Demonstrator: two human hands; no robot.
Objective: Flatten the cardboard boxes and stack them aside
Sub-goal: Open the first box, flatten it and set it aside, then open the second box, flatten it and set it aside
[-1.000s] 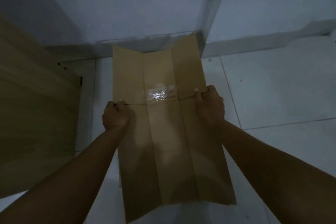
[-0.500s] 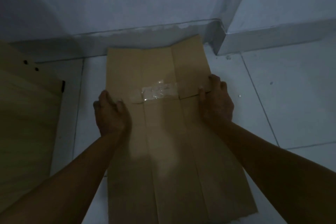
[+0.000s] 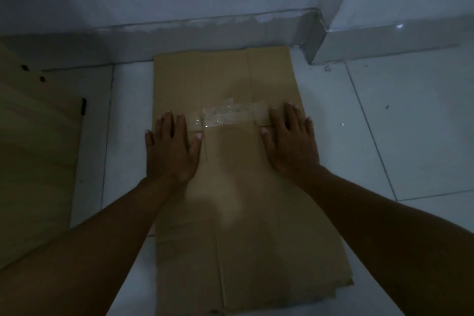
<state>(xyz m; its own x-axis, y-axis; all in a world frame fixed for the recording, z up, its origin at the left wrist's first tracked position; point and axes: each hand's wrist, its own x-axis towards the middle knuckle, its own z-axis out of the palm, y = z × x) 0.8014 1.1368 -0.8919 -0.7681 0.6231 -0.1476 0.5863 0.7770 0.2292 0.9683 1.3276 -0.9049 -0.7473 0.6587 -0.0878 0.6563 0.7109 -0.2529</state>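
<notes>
Step in hand: pressing flat. Your left hand (image 3: 170, 147) and right hand (image 3: 291, 141), grip released, palms down on the cardboard box (image 3: 230, 174) lying on the floor (image 3: 410, 123). Next move likely calls for lifting it aside onto a stack.

brown cardboard box (image 3: 230, 187) flattened out, lying flat on floor, far edge right up vs the wall, creases running lengthwise, crinkly clear tape patch (image 3: 225, 115) across the middle

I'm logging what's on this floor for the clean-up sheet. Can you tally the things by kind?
Flattened cardboard box: 1
Clear tape patch on the cardboard: 1
Wooden panel at the left: 1
Hands pressing flat on the cardboard: 2, the left hand and the right hand
Total: 5
</notes>
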